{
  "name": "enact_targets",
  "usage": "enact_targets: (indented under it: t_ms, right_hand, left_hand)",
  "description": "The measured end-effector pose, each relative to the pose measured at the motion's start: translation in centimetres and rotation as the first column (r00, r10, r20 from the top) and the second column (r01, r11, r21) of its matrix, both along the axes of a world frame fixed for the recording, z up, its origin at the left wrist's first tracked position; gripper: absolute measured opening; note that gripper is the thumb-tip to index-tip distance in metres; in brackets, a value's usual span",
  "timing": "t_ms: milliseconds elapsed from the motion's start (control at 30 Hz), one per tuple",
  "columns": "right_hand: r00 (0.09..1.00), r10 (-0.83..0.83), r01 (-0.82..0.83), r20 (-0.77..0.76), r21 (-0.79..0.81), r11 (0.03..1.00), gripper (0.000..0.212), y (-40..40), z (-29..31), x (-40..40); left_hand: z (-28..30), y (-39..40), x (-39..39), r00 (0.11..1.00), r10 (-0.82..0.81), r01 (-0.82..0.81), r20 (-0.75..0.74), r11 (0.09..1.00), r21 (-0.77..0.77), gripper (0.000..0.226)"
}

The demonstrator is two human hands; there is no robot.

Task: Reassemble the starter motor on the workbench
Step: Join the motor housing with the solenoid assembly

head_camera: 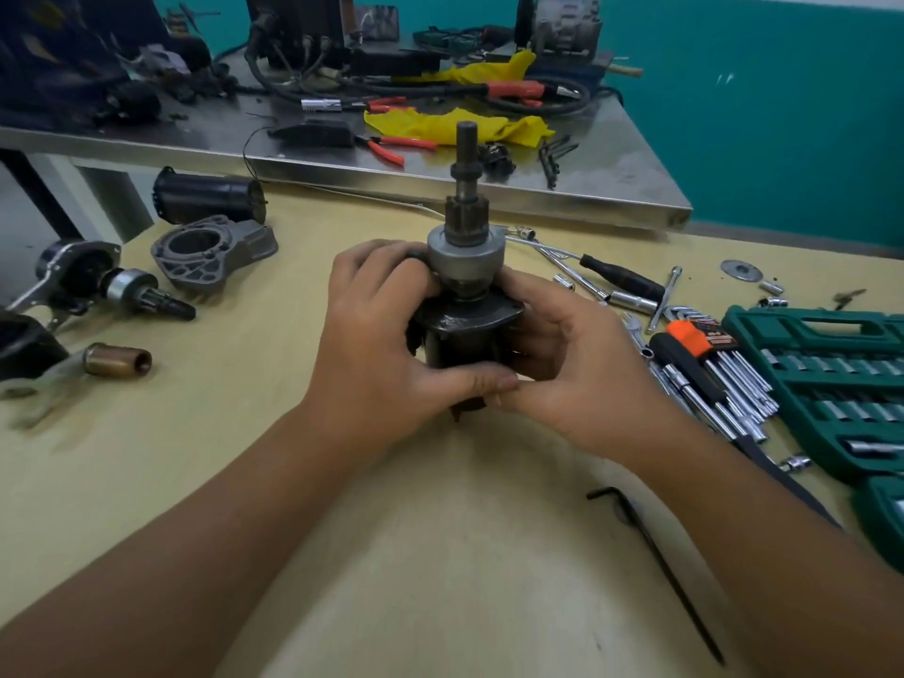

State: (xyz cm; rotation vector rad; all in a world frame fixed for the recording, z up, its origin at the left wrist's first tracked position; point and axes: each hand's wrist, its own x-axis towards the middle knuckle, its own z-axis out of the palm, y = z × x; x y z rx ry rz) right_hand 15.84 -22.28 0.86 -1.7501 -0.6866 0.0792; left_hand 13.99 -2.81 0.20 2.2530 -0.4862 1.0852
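Note:
A starter motor assembly (463, 266) stands upright at the middle of the wooden workbench (220, 433), its shaft and pinion gear pointing up above a grey drive clutch and a black lower body. My left hand (376, 345) wraps the left side of that body. My right hand (562, 364) grips its right side, the two thumbs meeting in front. To the left lie a grey nose housing (213, 252), a black motor casing (208, 195), a second armature with pinion (112, 286) and a bronze sleeve (117, 360).
A green socket set case (831, 384), hex keys (724, 369), ratchets and loose sockets crowd the right. A long black hex key (650, 560) lies near my right forearm. Behind stands a steel table (489, 173) with pliers, cables and a yellow rag.

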Motion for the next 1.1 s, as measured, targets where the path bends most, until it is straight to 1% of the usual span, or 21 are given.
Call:
enact_targets:
  t_ms: [67,100,133,167,200,233,267,300,333,367,400,433,533,633,733,867,933,1000,1067,1100]
  right_hand:
    - [1.0,0.013,-0.014,-0.015,-0.056,0.998,0.09,-0.3,0.9,-0.5]
    - [1.0,0.011,-0.012,-0.014,-0.099,0.995,0.087,-0.8,1.7,-0.8]
    - [1.0,-0.023,0.025,0.016,-0.14,0.99,0.08,-1.5,2.6,-1.2]
    - [0.99,-0.11,0.124,0.083,-0.178,0.976,0.068,-2.6,3.3,-1.4]
    - [0.956,-0.24,0.271,0.167,-0.196,0.942,0.053,-3.8,4.0,-1.8]
    - [0.899,-0.36,0.414,0.249,-0.215,0.885,0.036,-5.3,4.6,-2.4]
    - [0.852,-0.42,0.507,0.314,-0.287,0.813,0.022,-6.5,4.9,-3.1]
    - [0.839,-0.422,0.54,0.342,-0.44,0.717,0.023,-7.3,5.0,-3.9]
    - [0.867,-0.384,0.496,0.319,-0.639,0.589,0.034,-7.9,4.5,-4.7]
    - [0.908,-0.33,0.389,0.257,-0.81,0.44,0.042,-8.2,3.7,-5.5]
    - [0.936,-0.29,0.291,0.198,-0.9,0.324,0.047,-8.2,2.9,-6.2]
    - [0.946,-0.284,0.239,0.157,-0.928,0.284,0.047,-8.0,2.2,-6.8]
    - [0.935,-0.327,0.259,0.139,-0.897,0.36,0.034,-7.9,1.0,-7.3]
    - [0.925,-0.341,0.302,0.169,-0.872,0.386,0.022,-8.1,0.3,-7.3]
    - [0.904,-0.378,0.355,0.198,-0.841,0.408,0.017,-8.3,0.1,-7.4]
    - [0.913,-0.368,0.35,0.174,-0.798,0.492,0.011,-8.7,-0.1,-7.3]
    - [0.918,-0.356,0.345,0.175,-0.795,0.498,0.011,-8.6,-0.3,-7.3]
    - [0.92,-0.346,0.34,0.182,-0.81,0.478,0.01,-8.5,-0.6,-7.3]
    - [0.918,-0.347,0.346,0.192,-0.814,0.466,0.011,-8.5,-0.9,-7.3]
    - [0.908,-0.374,0.364,0.19,-0.798,0.48,0.012,-8.6,-0.9,-7.2]
  left_hand:
    - [0.0,-0.4,-0.1,1.0,-0.018,0.018,-0.007,1.0,-0.021,0.07]
    - [0.1,-0.6,-0.1,0.999,-0.032,0.032,-0.013,0.999,-0.03,0.066]
    - [0.1,-0.6,-0.1,0.999,-0.047,0.046,-0.02,0.998,-0.033,0.064]
    - [0.1,-0.6,-0.1,0.998,-0.06,0.059,-0.027,0.998,-0.035,0.062]
    - [0.1,-0.5,0.0,0.997,-0.073,0.072,-0.038,0.997,-0.041,0.06]
    - [0.1,-0.4,0.0,0.995,-0.088,0.086,-0.051,0.995,-0.054,0.06]
    - [0.0,-0.2,0.1,0.992,-0.107,0.103,-0.061,0.992,-0.069,0.061]
    - [-0.1,0.0,0.2,0.99,-0.127,0.122,-0.067,0.989,-0.08,0.063]
    - [-0.1,0.2,0.4,0.987,-0.144,0.138,-0.069,0.987,-0.087,0.065]
    - [-0.2,0.3,0.5,0.985,-0.158,0.151,-0.072,0.984,-0.091,0.067]
    - [-0.2,0.4,0.6,0.983,-0.17,0.163,-0.073,0.982,-0.093,0.068]
    - [-0.2,0.5,0.7,0.981,-0.182,0.175,-0.073,0.98,-0.091,0.067]
    - [-0.1,0.6,0.8,0.974,-0.216,0.212,-0.071,0.975,-0.062,0.068]
    - [0.0,0.4,0.5,0.969,-0.238,0.234,-0.065,0.97,-0.061,0.068]
    - [0.1,0.5,0.1,0.964,-0.259,0.254,-0.064,0.964,-0.081,0.067]
    - [0.2,1.1,-0.3,0.96,-0.268,0.261,-0.077,0.961,-0.088,0.068]
    - [0.2,1.8,-0.2,0.957,-0.275,0.269,-0.095,0.961,-0.07,0.072]
    - [0.2,2.5,0.0,0.95,-0.291,0.286,-0.112,0.956,-0.065,0.078]
    - [0.1,2.9,0.0,0.948,-0.296,0.29,-0.115,0.955,-0.07,0.077]
    - [0.1,3.0,-0.1,0.949,-0.295,0.288,-0.11,0.955,-0.075,0.076]
